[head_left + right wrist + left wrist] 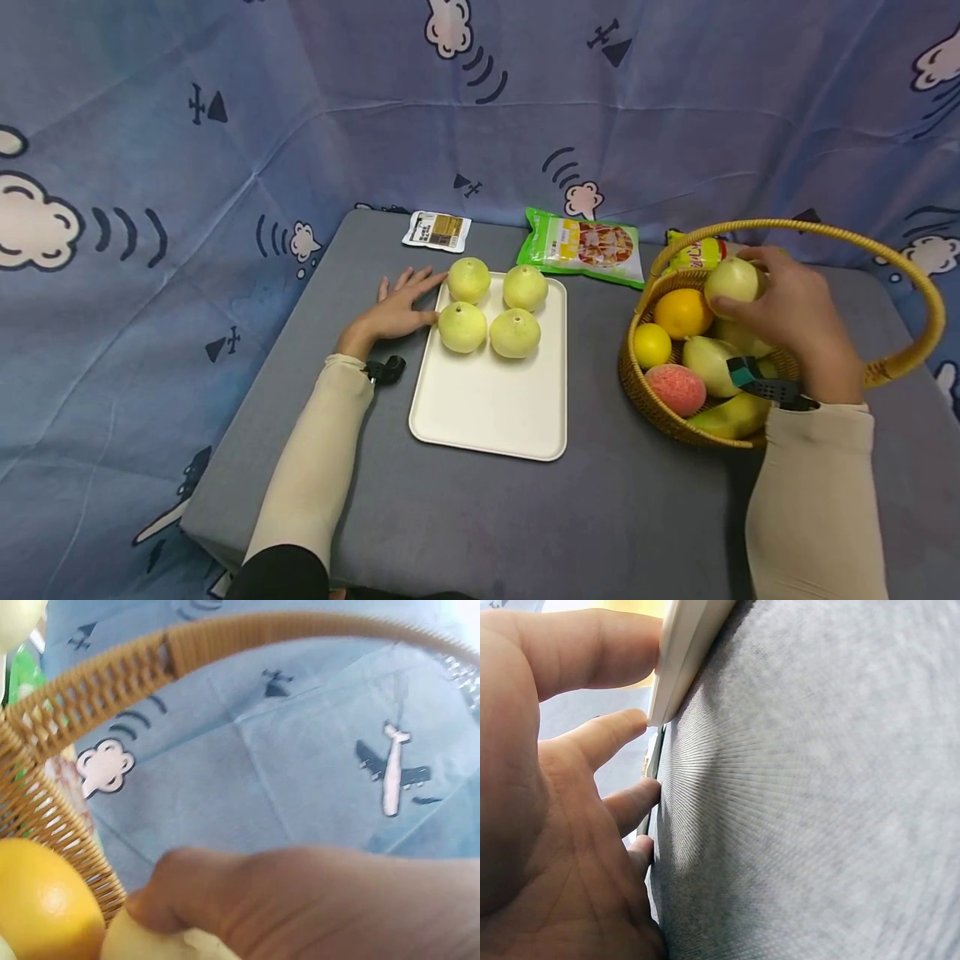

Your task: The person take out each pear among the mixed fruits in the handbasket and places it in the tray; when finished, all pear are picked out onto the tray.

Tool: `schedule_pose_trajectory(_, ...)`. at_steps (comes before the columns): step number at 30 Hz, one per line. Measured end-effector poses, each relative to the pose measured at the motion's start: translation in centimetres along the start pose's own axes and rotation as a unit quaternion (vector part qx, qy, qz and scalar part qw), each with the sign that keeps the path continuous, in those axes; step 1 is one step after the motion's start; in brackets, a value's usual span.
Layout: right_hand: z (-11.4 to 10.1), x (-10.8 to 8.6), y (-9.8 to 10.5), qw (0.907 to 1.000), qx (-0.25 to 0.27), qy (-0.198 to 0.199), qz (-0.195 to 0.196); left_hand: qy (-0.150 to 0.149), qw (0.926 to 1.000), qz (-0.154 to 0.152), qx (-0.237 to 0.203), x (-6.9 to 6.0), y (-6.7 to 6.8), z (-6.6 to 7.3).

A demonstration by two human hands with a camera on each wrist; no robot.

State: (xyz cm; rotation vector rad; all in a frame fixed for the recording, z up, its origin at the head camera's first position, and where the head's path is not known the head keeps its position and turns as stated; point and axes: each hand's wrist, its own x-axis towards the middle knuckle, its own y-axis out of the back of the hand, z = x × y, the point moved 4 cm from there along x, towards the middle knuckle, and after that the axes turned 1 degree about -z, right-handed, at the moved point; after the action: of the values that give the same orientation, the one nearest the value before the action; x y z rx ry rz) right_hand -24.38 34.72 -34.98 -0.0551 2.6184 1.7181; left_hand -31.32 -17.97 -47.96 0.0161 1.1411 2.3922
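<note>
Right fingers [772, 258] gripping green fruit [731, 281], left fingers [427, 286] spread, gray table [480, 525], blue patterned backdrop [352, 75]

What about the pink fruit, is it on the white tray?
No, the pink fruit lies in the wicker basket, away from the white tray.
</note>
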Motion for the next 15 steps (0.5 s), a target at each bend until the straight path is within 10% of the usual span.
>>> schedule_pose_trajectory(15,-5.3,-6.3,0.3,0.9948,0.03,0.095,0.021,-0.01,0.9997,0.003,-0.021,0.1,-0.2,-0.4)
